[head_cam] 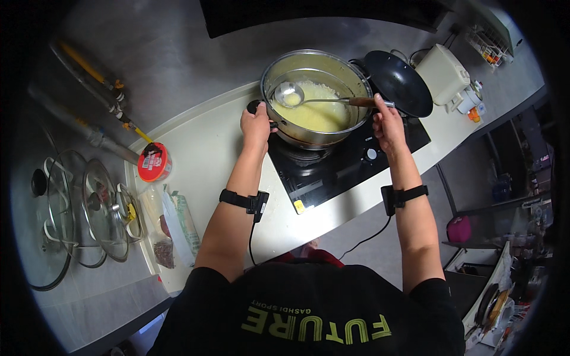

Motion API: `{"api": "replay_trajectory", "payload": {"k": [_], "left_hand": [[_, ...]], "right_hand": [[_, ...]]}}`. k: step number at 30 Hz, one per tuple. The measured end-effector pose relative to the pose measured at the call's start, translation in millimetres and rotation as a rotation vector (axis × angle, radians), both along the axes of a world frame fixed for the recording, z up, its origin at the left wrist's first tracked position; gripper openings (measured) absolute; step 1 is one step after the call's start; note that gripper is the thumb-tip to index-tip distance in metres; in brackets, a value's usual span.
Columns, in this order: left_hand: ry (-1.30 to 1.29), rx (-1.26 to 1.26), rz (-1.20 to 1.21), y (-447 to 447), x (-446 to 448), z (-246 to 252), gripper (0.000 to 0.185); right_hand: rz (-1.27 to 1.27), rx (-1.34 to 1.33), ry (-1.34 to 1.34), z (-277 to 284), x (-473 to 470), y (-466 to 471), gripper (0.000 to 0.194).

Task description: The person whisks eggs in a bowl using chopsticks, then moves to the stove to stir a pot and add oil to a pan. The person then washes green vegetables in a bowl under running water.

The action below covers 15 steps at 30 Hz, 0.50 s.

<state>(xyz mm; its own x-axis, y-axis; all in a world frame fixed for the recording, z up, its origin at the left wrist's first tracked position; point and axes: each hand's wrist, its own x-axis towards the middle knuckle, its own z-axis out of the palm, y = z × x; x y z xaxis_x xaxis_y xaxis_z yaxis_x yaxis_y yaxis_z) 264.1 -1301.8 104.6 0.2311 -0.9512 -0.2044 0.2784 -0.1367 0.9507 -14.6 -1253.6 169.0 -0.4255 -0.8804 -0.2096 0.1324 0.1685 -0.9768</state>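
A large steel pot (289,139) stands on the black glass cooktop (311,187), with yellowish liquid (314,113) and pale bits inside. My left hand (255,124) grips the black side handle at the pot's left. In my right hand (388,122) is the wooden-handled end of a metal ladle (289,94); my index finger lies along the handle near the pot's right rim. The ladle's bowl is over the liquid inside the pot, with a little of the yellowish liquid in it.
A black wok (398,84) leans right of the pot, beside a cream toaster-like appliance (443,74). On the counter at left stand a red-lidded tub (153,162) and plastic food packages (180,222). Glass lids (104,209) hang on the wall at far left.
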Motion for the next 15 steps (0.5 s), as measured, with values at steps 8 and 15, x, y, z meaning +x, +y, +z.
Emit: {"api": "replay_trajectory", "payload": {"k": [8,15], "left_hand": [[0.029,-0.093,0.054,26,9,-22,0.016],[0.002,-0.114,0.070,34,17,-41,0.017]], "right_hand": [[0.267,-0.143,0.349,29,13,9,0.029],[0.419,-0.548,1.041,44,5,47,0.022]]}}
